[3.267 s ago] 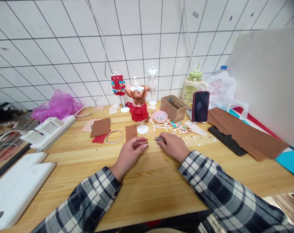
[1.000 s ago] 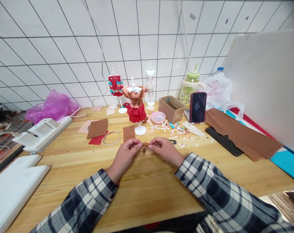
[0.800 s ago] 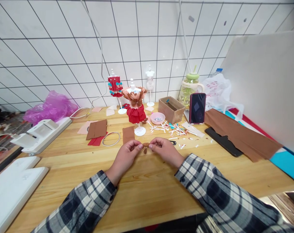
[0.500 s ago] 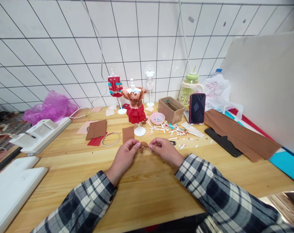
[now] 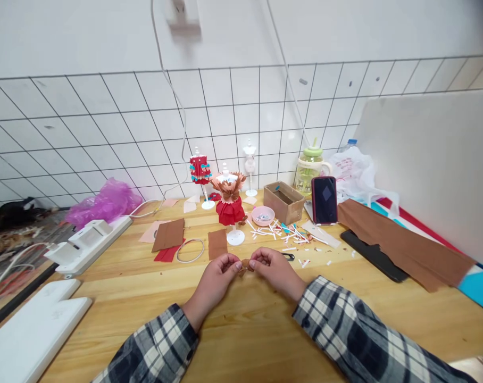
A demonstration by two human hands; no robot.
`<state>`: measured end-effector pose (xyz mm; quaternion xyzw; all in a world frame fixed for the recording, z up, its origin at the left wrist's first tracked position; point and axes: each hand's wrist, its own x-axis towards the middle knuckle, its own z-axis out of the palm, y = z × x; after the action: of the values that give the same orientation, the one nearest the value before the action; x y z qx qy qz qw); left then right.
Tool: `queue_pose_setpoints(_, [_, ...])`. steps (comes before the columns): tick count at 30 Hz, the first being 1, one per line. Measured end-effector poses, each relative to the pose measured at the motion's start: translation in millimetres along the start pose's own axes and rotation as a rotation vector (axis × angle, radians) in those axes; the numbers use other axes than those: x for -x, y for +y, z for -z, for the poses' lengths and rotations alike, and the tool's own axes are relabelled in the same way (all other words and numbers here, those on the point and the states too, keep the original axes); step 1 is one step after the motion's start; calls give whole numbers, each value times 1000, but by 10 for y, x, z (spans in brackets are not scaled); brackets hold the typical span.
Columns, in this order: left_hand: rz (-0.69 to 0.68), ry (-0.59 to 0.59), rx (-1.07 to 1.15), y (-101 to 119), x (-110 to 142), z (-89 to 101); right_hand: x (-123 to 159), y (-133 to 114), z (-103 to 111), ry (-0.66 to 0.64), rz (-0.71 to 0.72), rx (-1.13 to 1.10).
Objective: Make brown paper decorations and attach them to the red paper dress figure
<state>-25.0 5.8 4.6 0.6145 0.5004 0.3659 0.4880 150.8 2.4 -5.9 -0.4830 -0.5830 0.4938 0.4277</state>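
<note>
Between my two hands is a small pleated piece of brown crepe paper [image 5: 245, 264], mostly covered by fingertips. My left hand [image 5: 219, 276] pinches its left end and my right hand [image 5: 274, 270] pinches the other. Just beyond stands a small white mannequin dressed in a red skirt [image 5: 230, 211] and a collar of brown and pink paper petals [image 5: 227, 186]. A flat brown paper rectangle [image 5: 218, 244] lies ahead of my left hand. Beside my right hand a black-handled tool [image 5: 288, 257] shows only in part.
Behind are a mannequin in a red dress [image 5: 200, 170] and a bare white one [image 5: 250, 159]. A pink bowl [image 5: 263, 216], cardboard box [image 5: 293, 207], upright phone [image 5: 324, 200] and white paper strips lie right of centre. At left are a power strip [image 5: 106, 242] and a wire ring [image 5: 190, 251].
The camera view has tilted up, so everything sits lower in the picture. My hands have come closer together, and the brown paper piece is more hidden between the fingers.
</note>
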Motion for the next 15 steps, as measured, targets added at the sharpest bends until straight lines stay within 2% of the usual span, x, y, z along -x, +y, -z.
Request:
queue_pose_setpoints(6, [9, 14, 68, -2, 8, -8, -21, 16, 23, 31, 0, -29])
queue_pose_setpoints(12, [-3, -11, 64, -47, 4, -7, 14, 8, -14, -69, -10, -73])
queue_pose_setpoints(15, [-19, -6, 54, -70, -3, -1, -4, 34, -25, -53, -17, -77])
